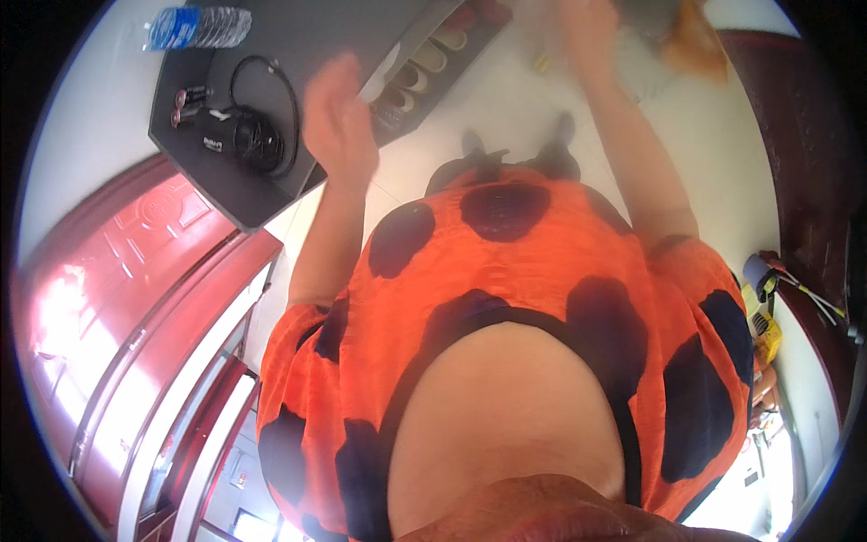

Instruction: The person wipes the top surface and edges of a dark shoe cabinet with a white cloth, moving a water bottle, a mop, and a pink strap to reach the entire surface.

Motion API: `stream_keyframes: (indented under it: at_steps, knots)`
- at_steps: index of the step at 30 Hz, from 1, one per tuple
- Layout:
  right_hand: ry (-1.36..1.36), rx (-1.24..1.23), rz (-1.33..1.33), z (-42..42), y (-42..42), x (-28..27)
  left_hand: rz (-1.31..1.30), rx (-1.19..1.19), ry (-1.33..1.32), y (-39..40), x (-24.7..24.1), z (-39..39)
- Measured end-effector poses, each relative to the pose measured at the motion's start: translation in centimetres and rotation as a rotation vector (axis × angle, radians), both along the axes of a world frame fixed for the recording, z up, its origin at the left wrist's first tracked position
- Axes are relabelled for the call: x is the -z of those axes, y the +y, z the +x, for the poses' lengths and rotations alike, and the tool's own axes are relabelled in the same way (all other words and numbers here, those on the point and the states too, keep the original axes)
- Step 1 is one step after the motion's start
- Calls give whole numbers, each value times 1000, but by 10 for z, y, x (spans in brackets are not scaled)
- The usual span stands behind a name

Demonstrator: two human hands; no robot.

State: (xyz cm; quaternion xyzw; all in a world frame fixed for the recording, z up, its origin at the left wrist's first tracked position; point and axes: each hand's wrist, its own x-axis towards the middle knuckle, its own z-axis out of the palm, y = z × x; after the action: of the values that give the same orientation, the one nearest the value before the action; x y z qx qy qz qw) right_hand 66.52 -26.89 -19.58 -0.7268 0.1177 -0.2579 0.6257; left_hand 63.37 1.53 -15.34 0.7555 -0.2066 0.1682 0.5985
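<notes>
My left hand [341, 115] is raised over the right edge of a dark grey cabinet [325, 34], its fingers blurred by motion. No held thing can be made out in it. At the top edge my right hand [588, 30] is strongly blurred and partly cut off; whether it holds anything cannot be told. On the cabinet top are a black corded device [247, 139], a plastic water bottle [198, 28] with a blue label, and batteries [193, 96]. Several shoes [428, 57] stand on a shelf along the cabinet's side, right of my left hand.
A blurred orange-brown thing [694, 47] is at the upper right, above the pale tiled floor [718, 149]. Red doors [156, 217] are at the left. A dark red panel [789, 142] and handled items [762, 274] are at the right.
</notes>
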Motion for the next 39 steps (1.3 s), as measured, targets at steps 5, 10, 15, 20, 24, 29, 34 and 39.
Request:
stream_keyframes:
  at_steps: [5, 10, 15, 20, 24, 29, 34, 39]
  knots:
    - [-365, -1, -897, 117, 30, -10, 493, 83, -74, 60, 23, -81]
    - [72, -134, -1210, 78, 120, -20, 492, -224, -59, 87, 5, -112]
    - [-132, -429, -1105, 29, 136, -27, 523, -474, -436, 114, -29, -91]
    - [-42, -400, -1259, 83, 92, -20, 730, -809, -274, 146, -66, -36]
    - [-75, -392, -1106, 71, 112, -16, 651, -706, 112, 188, -49, -23]
    - [-458, -675, -974, 5, 158, 3, 368, -635, 250, 172, -46, -22]
    - [-831, -922, -877, -35, 213, -12, 272, -631, 277, 166, -50, -21]
    - [-683, -1229, -1225, -37, 264, -9, 197, -629, 306, 177, -37, -17]
